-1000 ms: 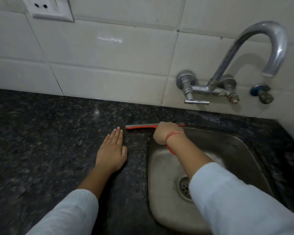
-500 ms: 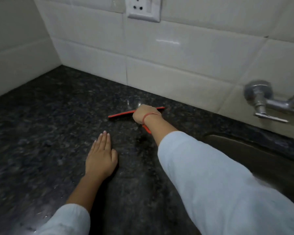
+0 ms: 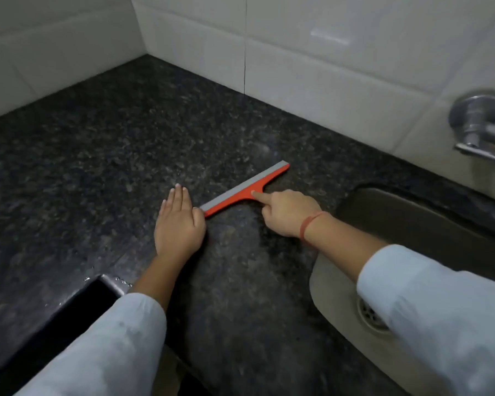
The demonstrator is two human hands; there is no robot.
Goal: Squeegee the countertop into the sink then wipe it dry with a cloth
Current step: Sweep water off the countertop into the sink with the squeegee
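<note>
While our left grip (image 3: 179, 227) lies flat on the desk (image 3: 112, 155), fingers straight, our right grip (image 3: 289, 214) holds the orange squeegee (image 3: 235, 197) by its handle, forefinger pressing its head.

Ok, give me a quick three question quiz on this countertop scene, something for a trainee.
1. True or false: the left hand lies flat on the countertop.
2. Which hand grips the squeegee? A: left hand. B: right hand.
3. Fill in: seen from the person, the sink lies to the squeegee's ____.

Key: 1 true. 2 B. 3 right.
</note>
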